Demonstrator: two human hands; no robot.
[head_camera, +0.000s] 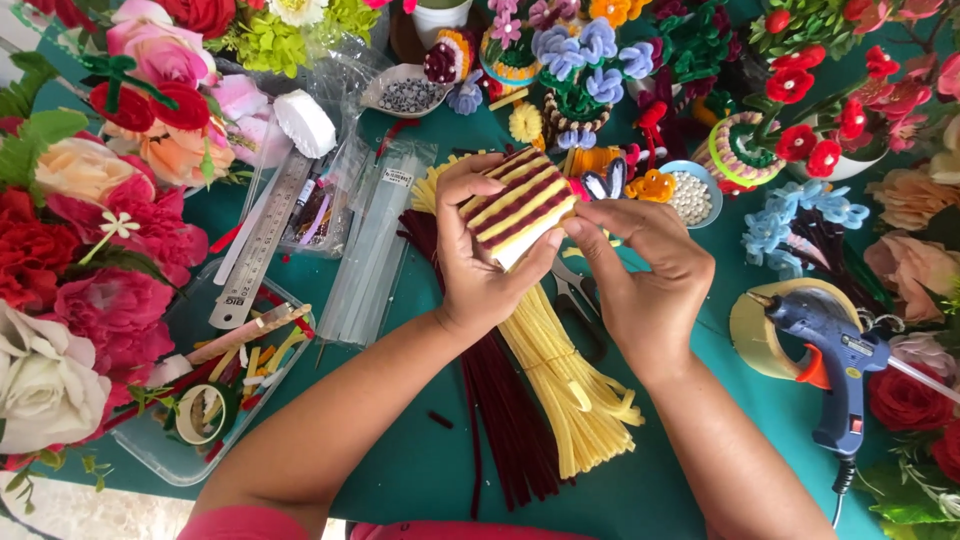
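My left hand (480, 262) grips a white block (521, 208) wrapped in alternating yellow and maroon pipe-cleaner stripes, held tilted above the green table. The fingertips of my right hand (640, 270) pinch the block's right edge. Below the hands lie a bundle of yellow pipe cleaners (575, 385) and a bundle of maroon pipe cleaners (505, 420). Scissors (575, 295) lie partly hidden under my right hand.
A blue glue gun (835, 360) rests on a tape roll at right. Metal ruler (262, 240), glue sticks in a bag (370, 250) and a clear tray of scraps (215, 385) lie left. Artificial flowers (90, 250) and pipe-cleaner flowers (585, 60) ring the table; a bead bowl (690, 195) stands behind.
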